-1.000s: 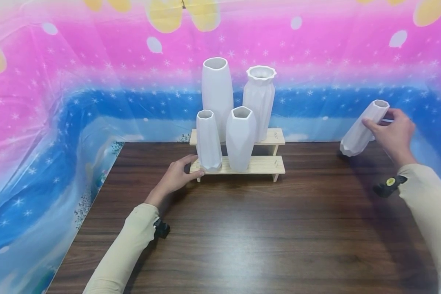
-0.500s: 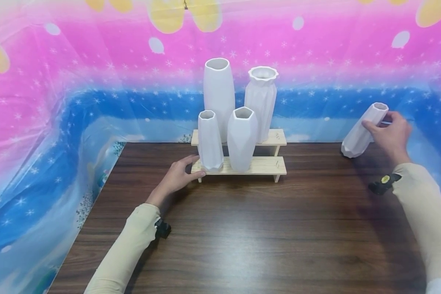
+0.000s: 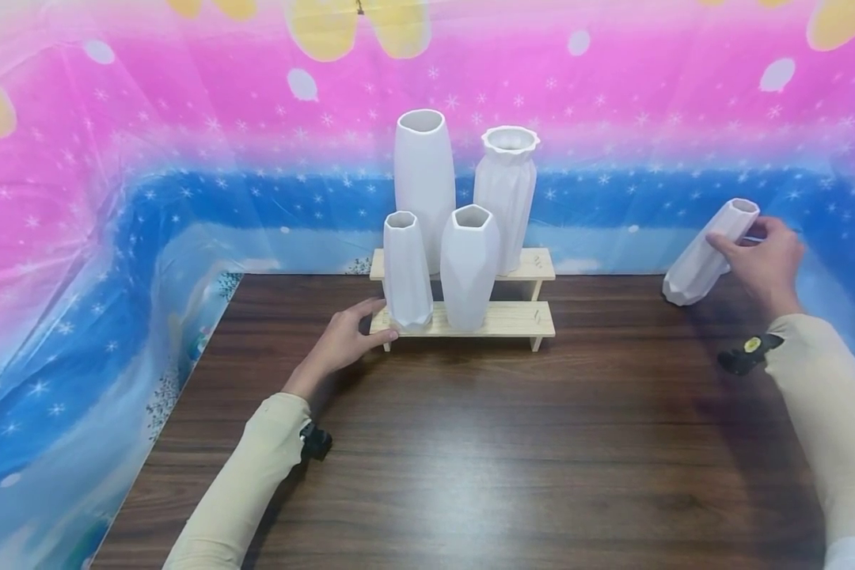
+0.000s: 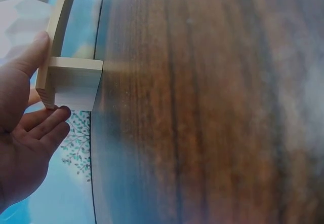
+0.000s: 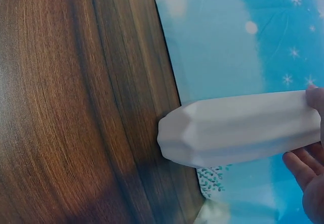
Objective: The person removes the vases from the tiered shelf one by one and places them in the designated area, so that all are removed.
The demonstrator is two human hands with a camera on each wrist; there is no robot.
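Observation:
At the table's far right, my right hand [image 3: 765,257] holds a white faceted vase [image 3: 708,253] near its mouth, thumb on the near side. The vase leans to the right, its scalloped base close to the tabletop. In the right wrist view the same vase [image 5: 238,127] lies across the picture, with the fingers around its narrow end. My left hand [image 3: 343,336] pinches the left end of a two-tier wooden stand [image 3: 516,318]. In the left wrist view the thumb lies on the stand's edge [image 4: 59,31] and the fingers touch its end.
On the lower tier stand a slim fluted vase [image 3: 408,273] and a faceted vase [image 3: 468,273]. The upper tier bears a tall smooth vase [image 3: 423,174] and a frilled-rim vase [image 3: 507,198]. A printed cloth [image 3: 627,119] hangs behind the dark wood table [image 3: 456,459].
The right hand and the vase in it have shifted only very slightly, the vase leaning as before. My left hand stays on the stand's end.

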